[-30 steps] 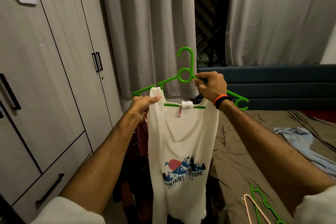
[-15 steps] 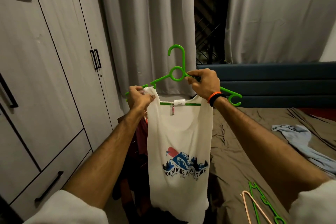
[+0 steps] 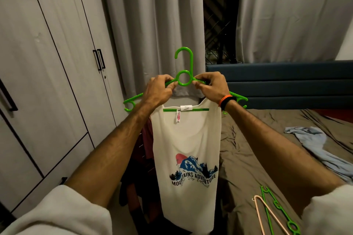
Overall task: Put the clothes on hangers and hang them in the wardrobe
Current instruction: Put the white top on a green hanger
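Note:
A white tank top (image 3: 188,149) printed with a mountain picture hangs from a green plastic hanger (image 3: 184,57) held up in front of me. My left hand (image 3: 158,89) grips the hanger's left arm just beside its centre ring. On the other side of the ring, my right hand (image 3: 212,87) pinches the right arm. The top's straps sit over the hanger under my hands. The grey wardrobe (image 3: 47,63) stands at the left with its doors closed.
A bed with a brown sheet (image 3: 248,158) fills the right side. On it lie a light blue garment (image 3: 315,145), a spare green hanger (image 3: 277,210) and a pink hanger (image 3: 265,213). Dark red clothes (image 3: 145,139) hang behind the top. Grey curtains (image 3: 152,25) cover the far wall.
My left hand has left the top's left strap and moved up to grip the hanger beside the ring. The hanger has shifted left and levelled, with the top now hanging on both arms.

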